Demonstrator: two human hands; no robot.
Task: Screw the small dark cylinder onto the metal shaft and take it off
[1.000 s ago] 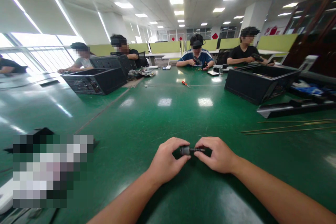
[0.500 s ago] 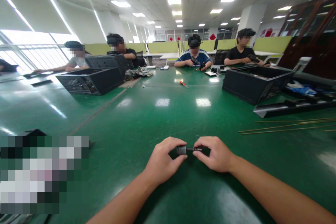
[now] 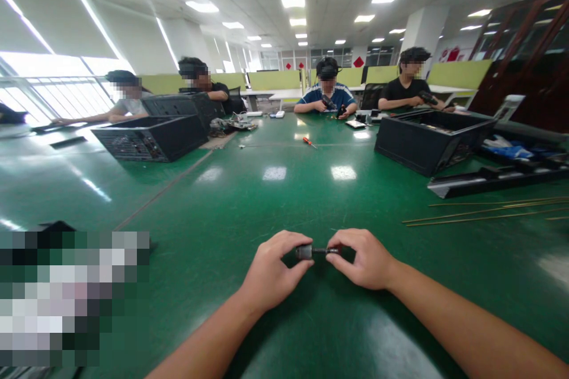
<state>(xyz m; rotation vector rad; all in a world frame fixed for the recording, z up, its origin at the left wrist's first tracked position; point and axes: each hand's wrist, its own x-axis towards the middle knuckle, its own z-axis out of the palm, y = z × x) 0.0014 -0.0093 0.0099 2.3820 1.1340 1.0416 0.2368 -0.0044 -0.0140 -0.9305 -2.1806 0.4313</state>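
My left hand (image 3: 278,269) grips a short dark grey cylinder (image 3: 304,251) between thumb and fingertips. From the cylinder's right end a thin dark rod (image 3: 320,251) extends toward my right hand (image 3: 362,257), whose thumb and index finger pinch its far end. Both pieces lie in one line, roughly level, just above the green table (image 3: 249,207). Whether the rod is fixed in the cylinder or only pushed into it, I cannot tell.
An orange-handled screwdriver (image 3: 308,143) lies farther back. Black computer cases stand at left (image 3: 151,137) and right (image 3: 433,139). Thin brass-coloured rods (image 3: 471,215) and a black metal strip (image 3: 493,180) lie at right. Several people sit across the table.
My left hand with the cylinder has shifted slightly left, away from my right hand, so a little more of the rod shows between them. Both grips stay the same.
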